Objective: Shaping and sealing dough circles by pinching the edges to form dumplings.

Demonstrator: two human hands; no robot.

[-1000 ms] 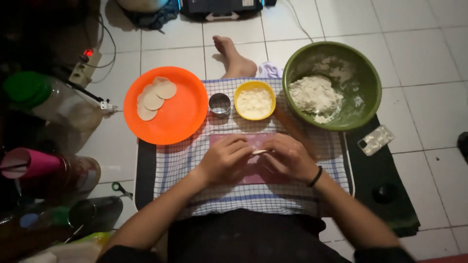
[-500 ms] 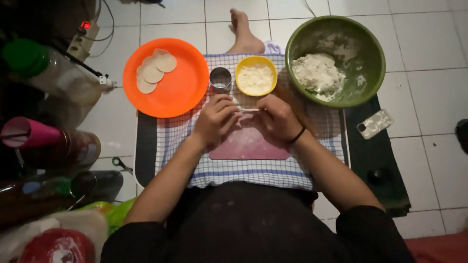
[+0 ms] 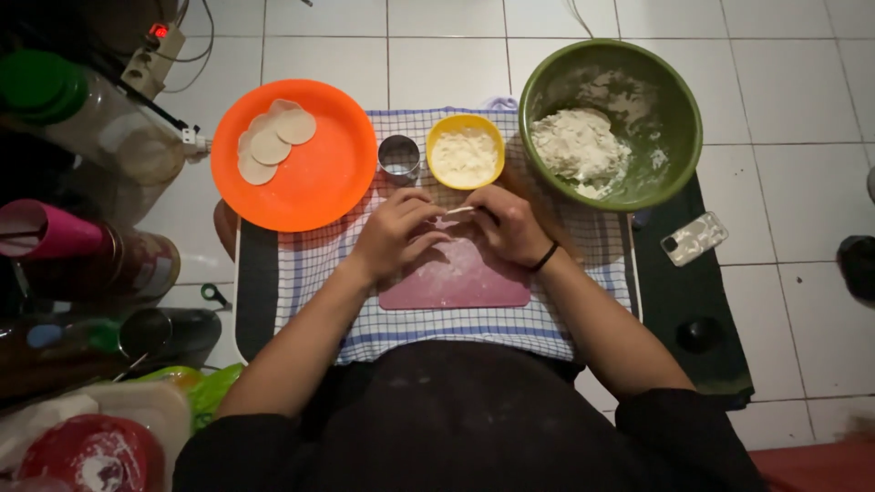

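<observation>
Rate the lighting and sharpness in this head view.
Head view: the white floor tiles and orange plate are brightly lit, the left edge with its bottles is dim, the hands are slightly soft, and the frame edges bend a little.

Your hands meet over the board (image 3: 456,278) on the cloth (image 3: 565,319), small bowl (image 3: 465,155) and metal cup (image 3: 399,157) just behind, plate (image 3: 314,182) left, big bowl (image 3: 670,109) right, phone (image 3: 694,239) far right.

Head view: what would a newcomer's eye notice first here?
Probably the orange plate at upper left, carrying pale dough discs, and the green bowl of dough at upper right. In the middle, the left hand and right hand pinch a thin dough piece above a pink board.
</observation>
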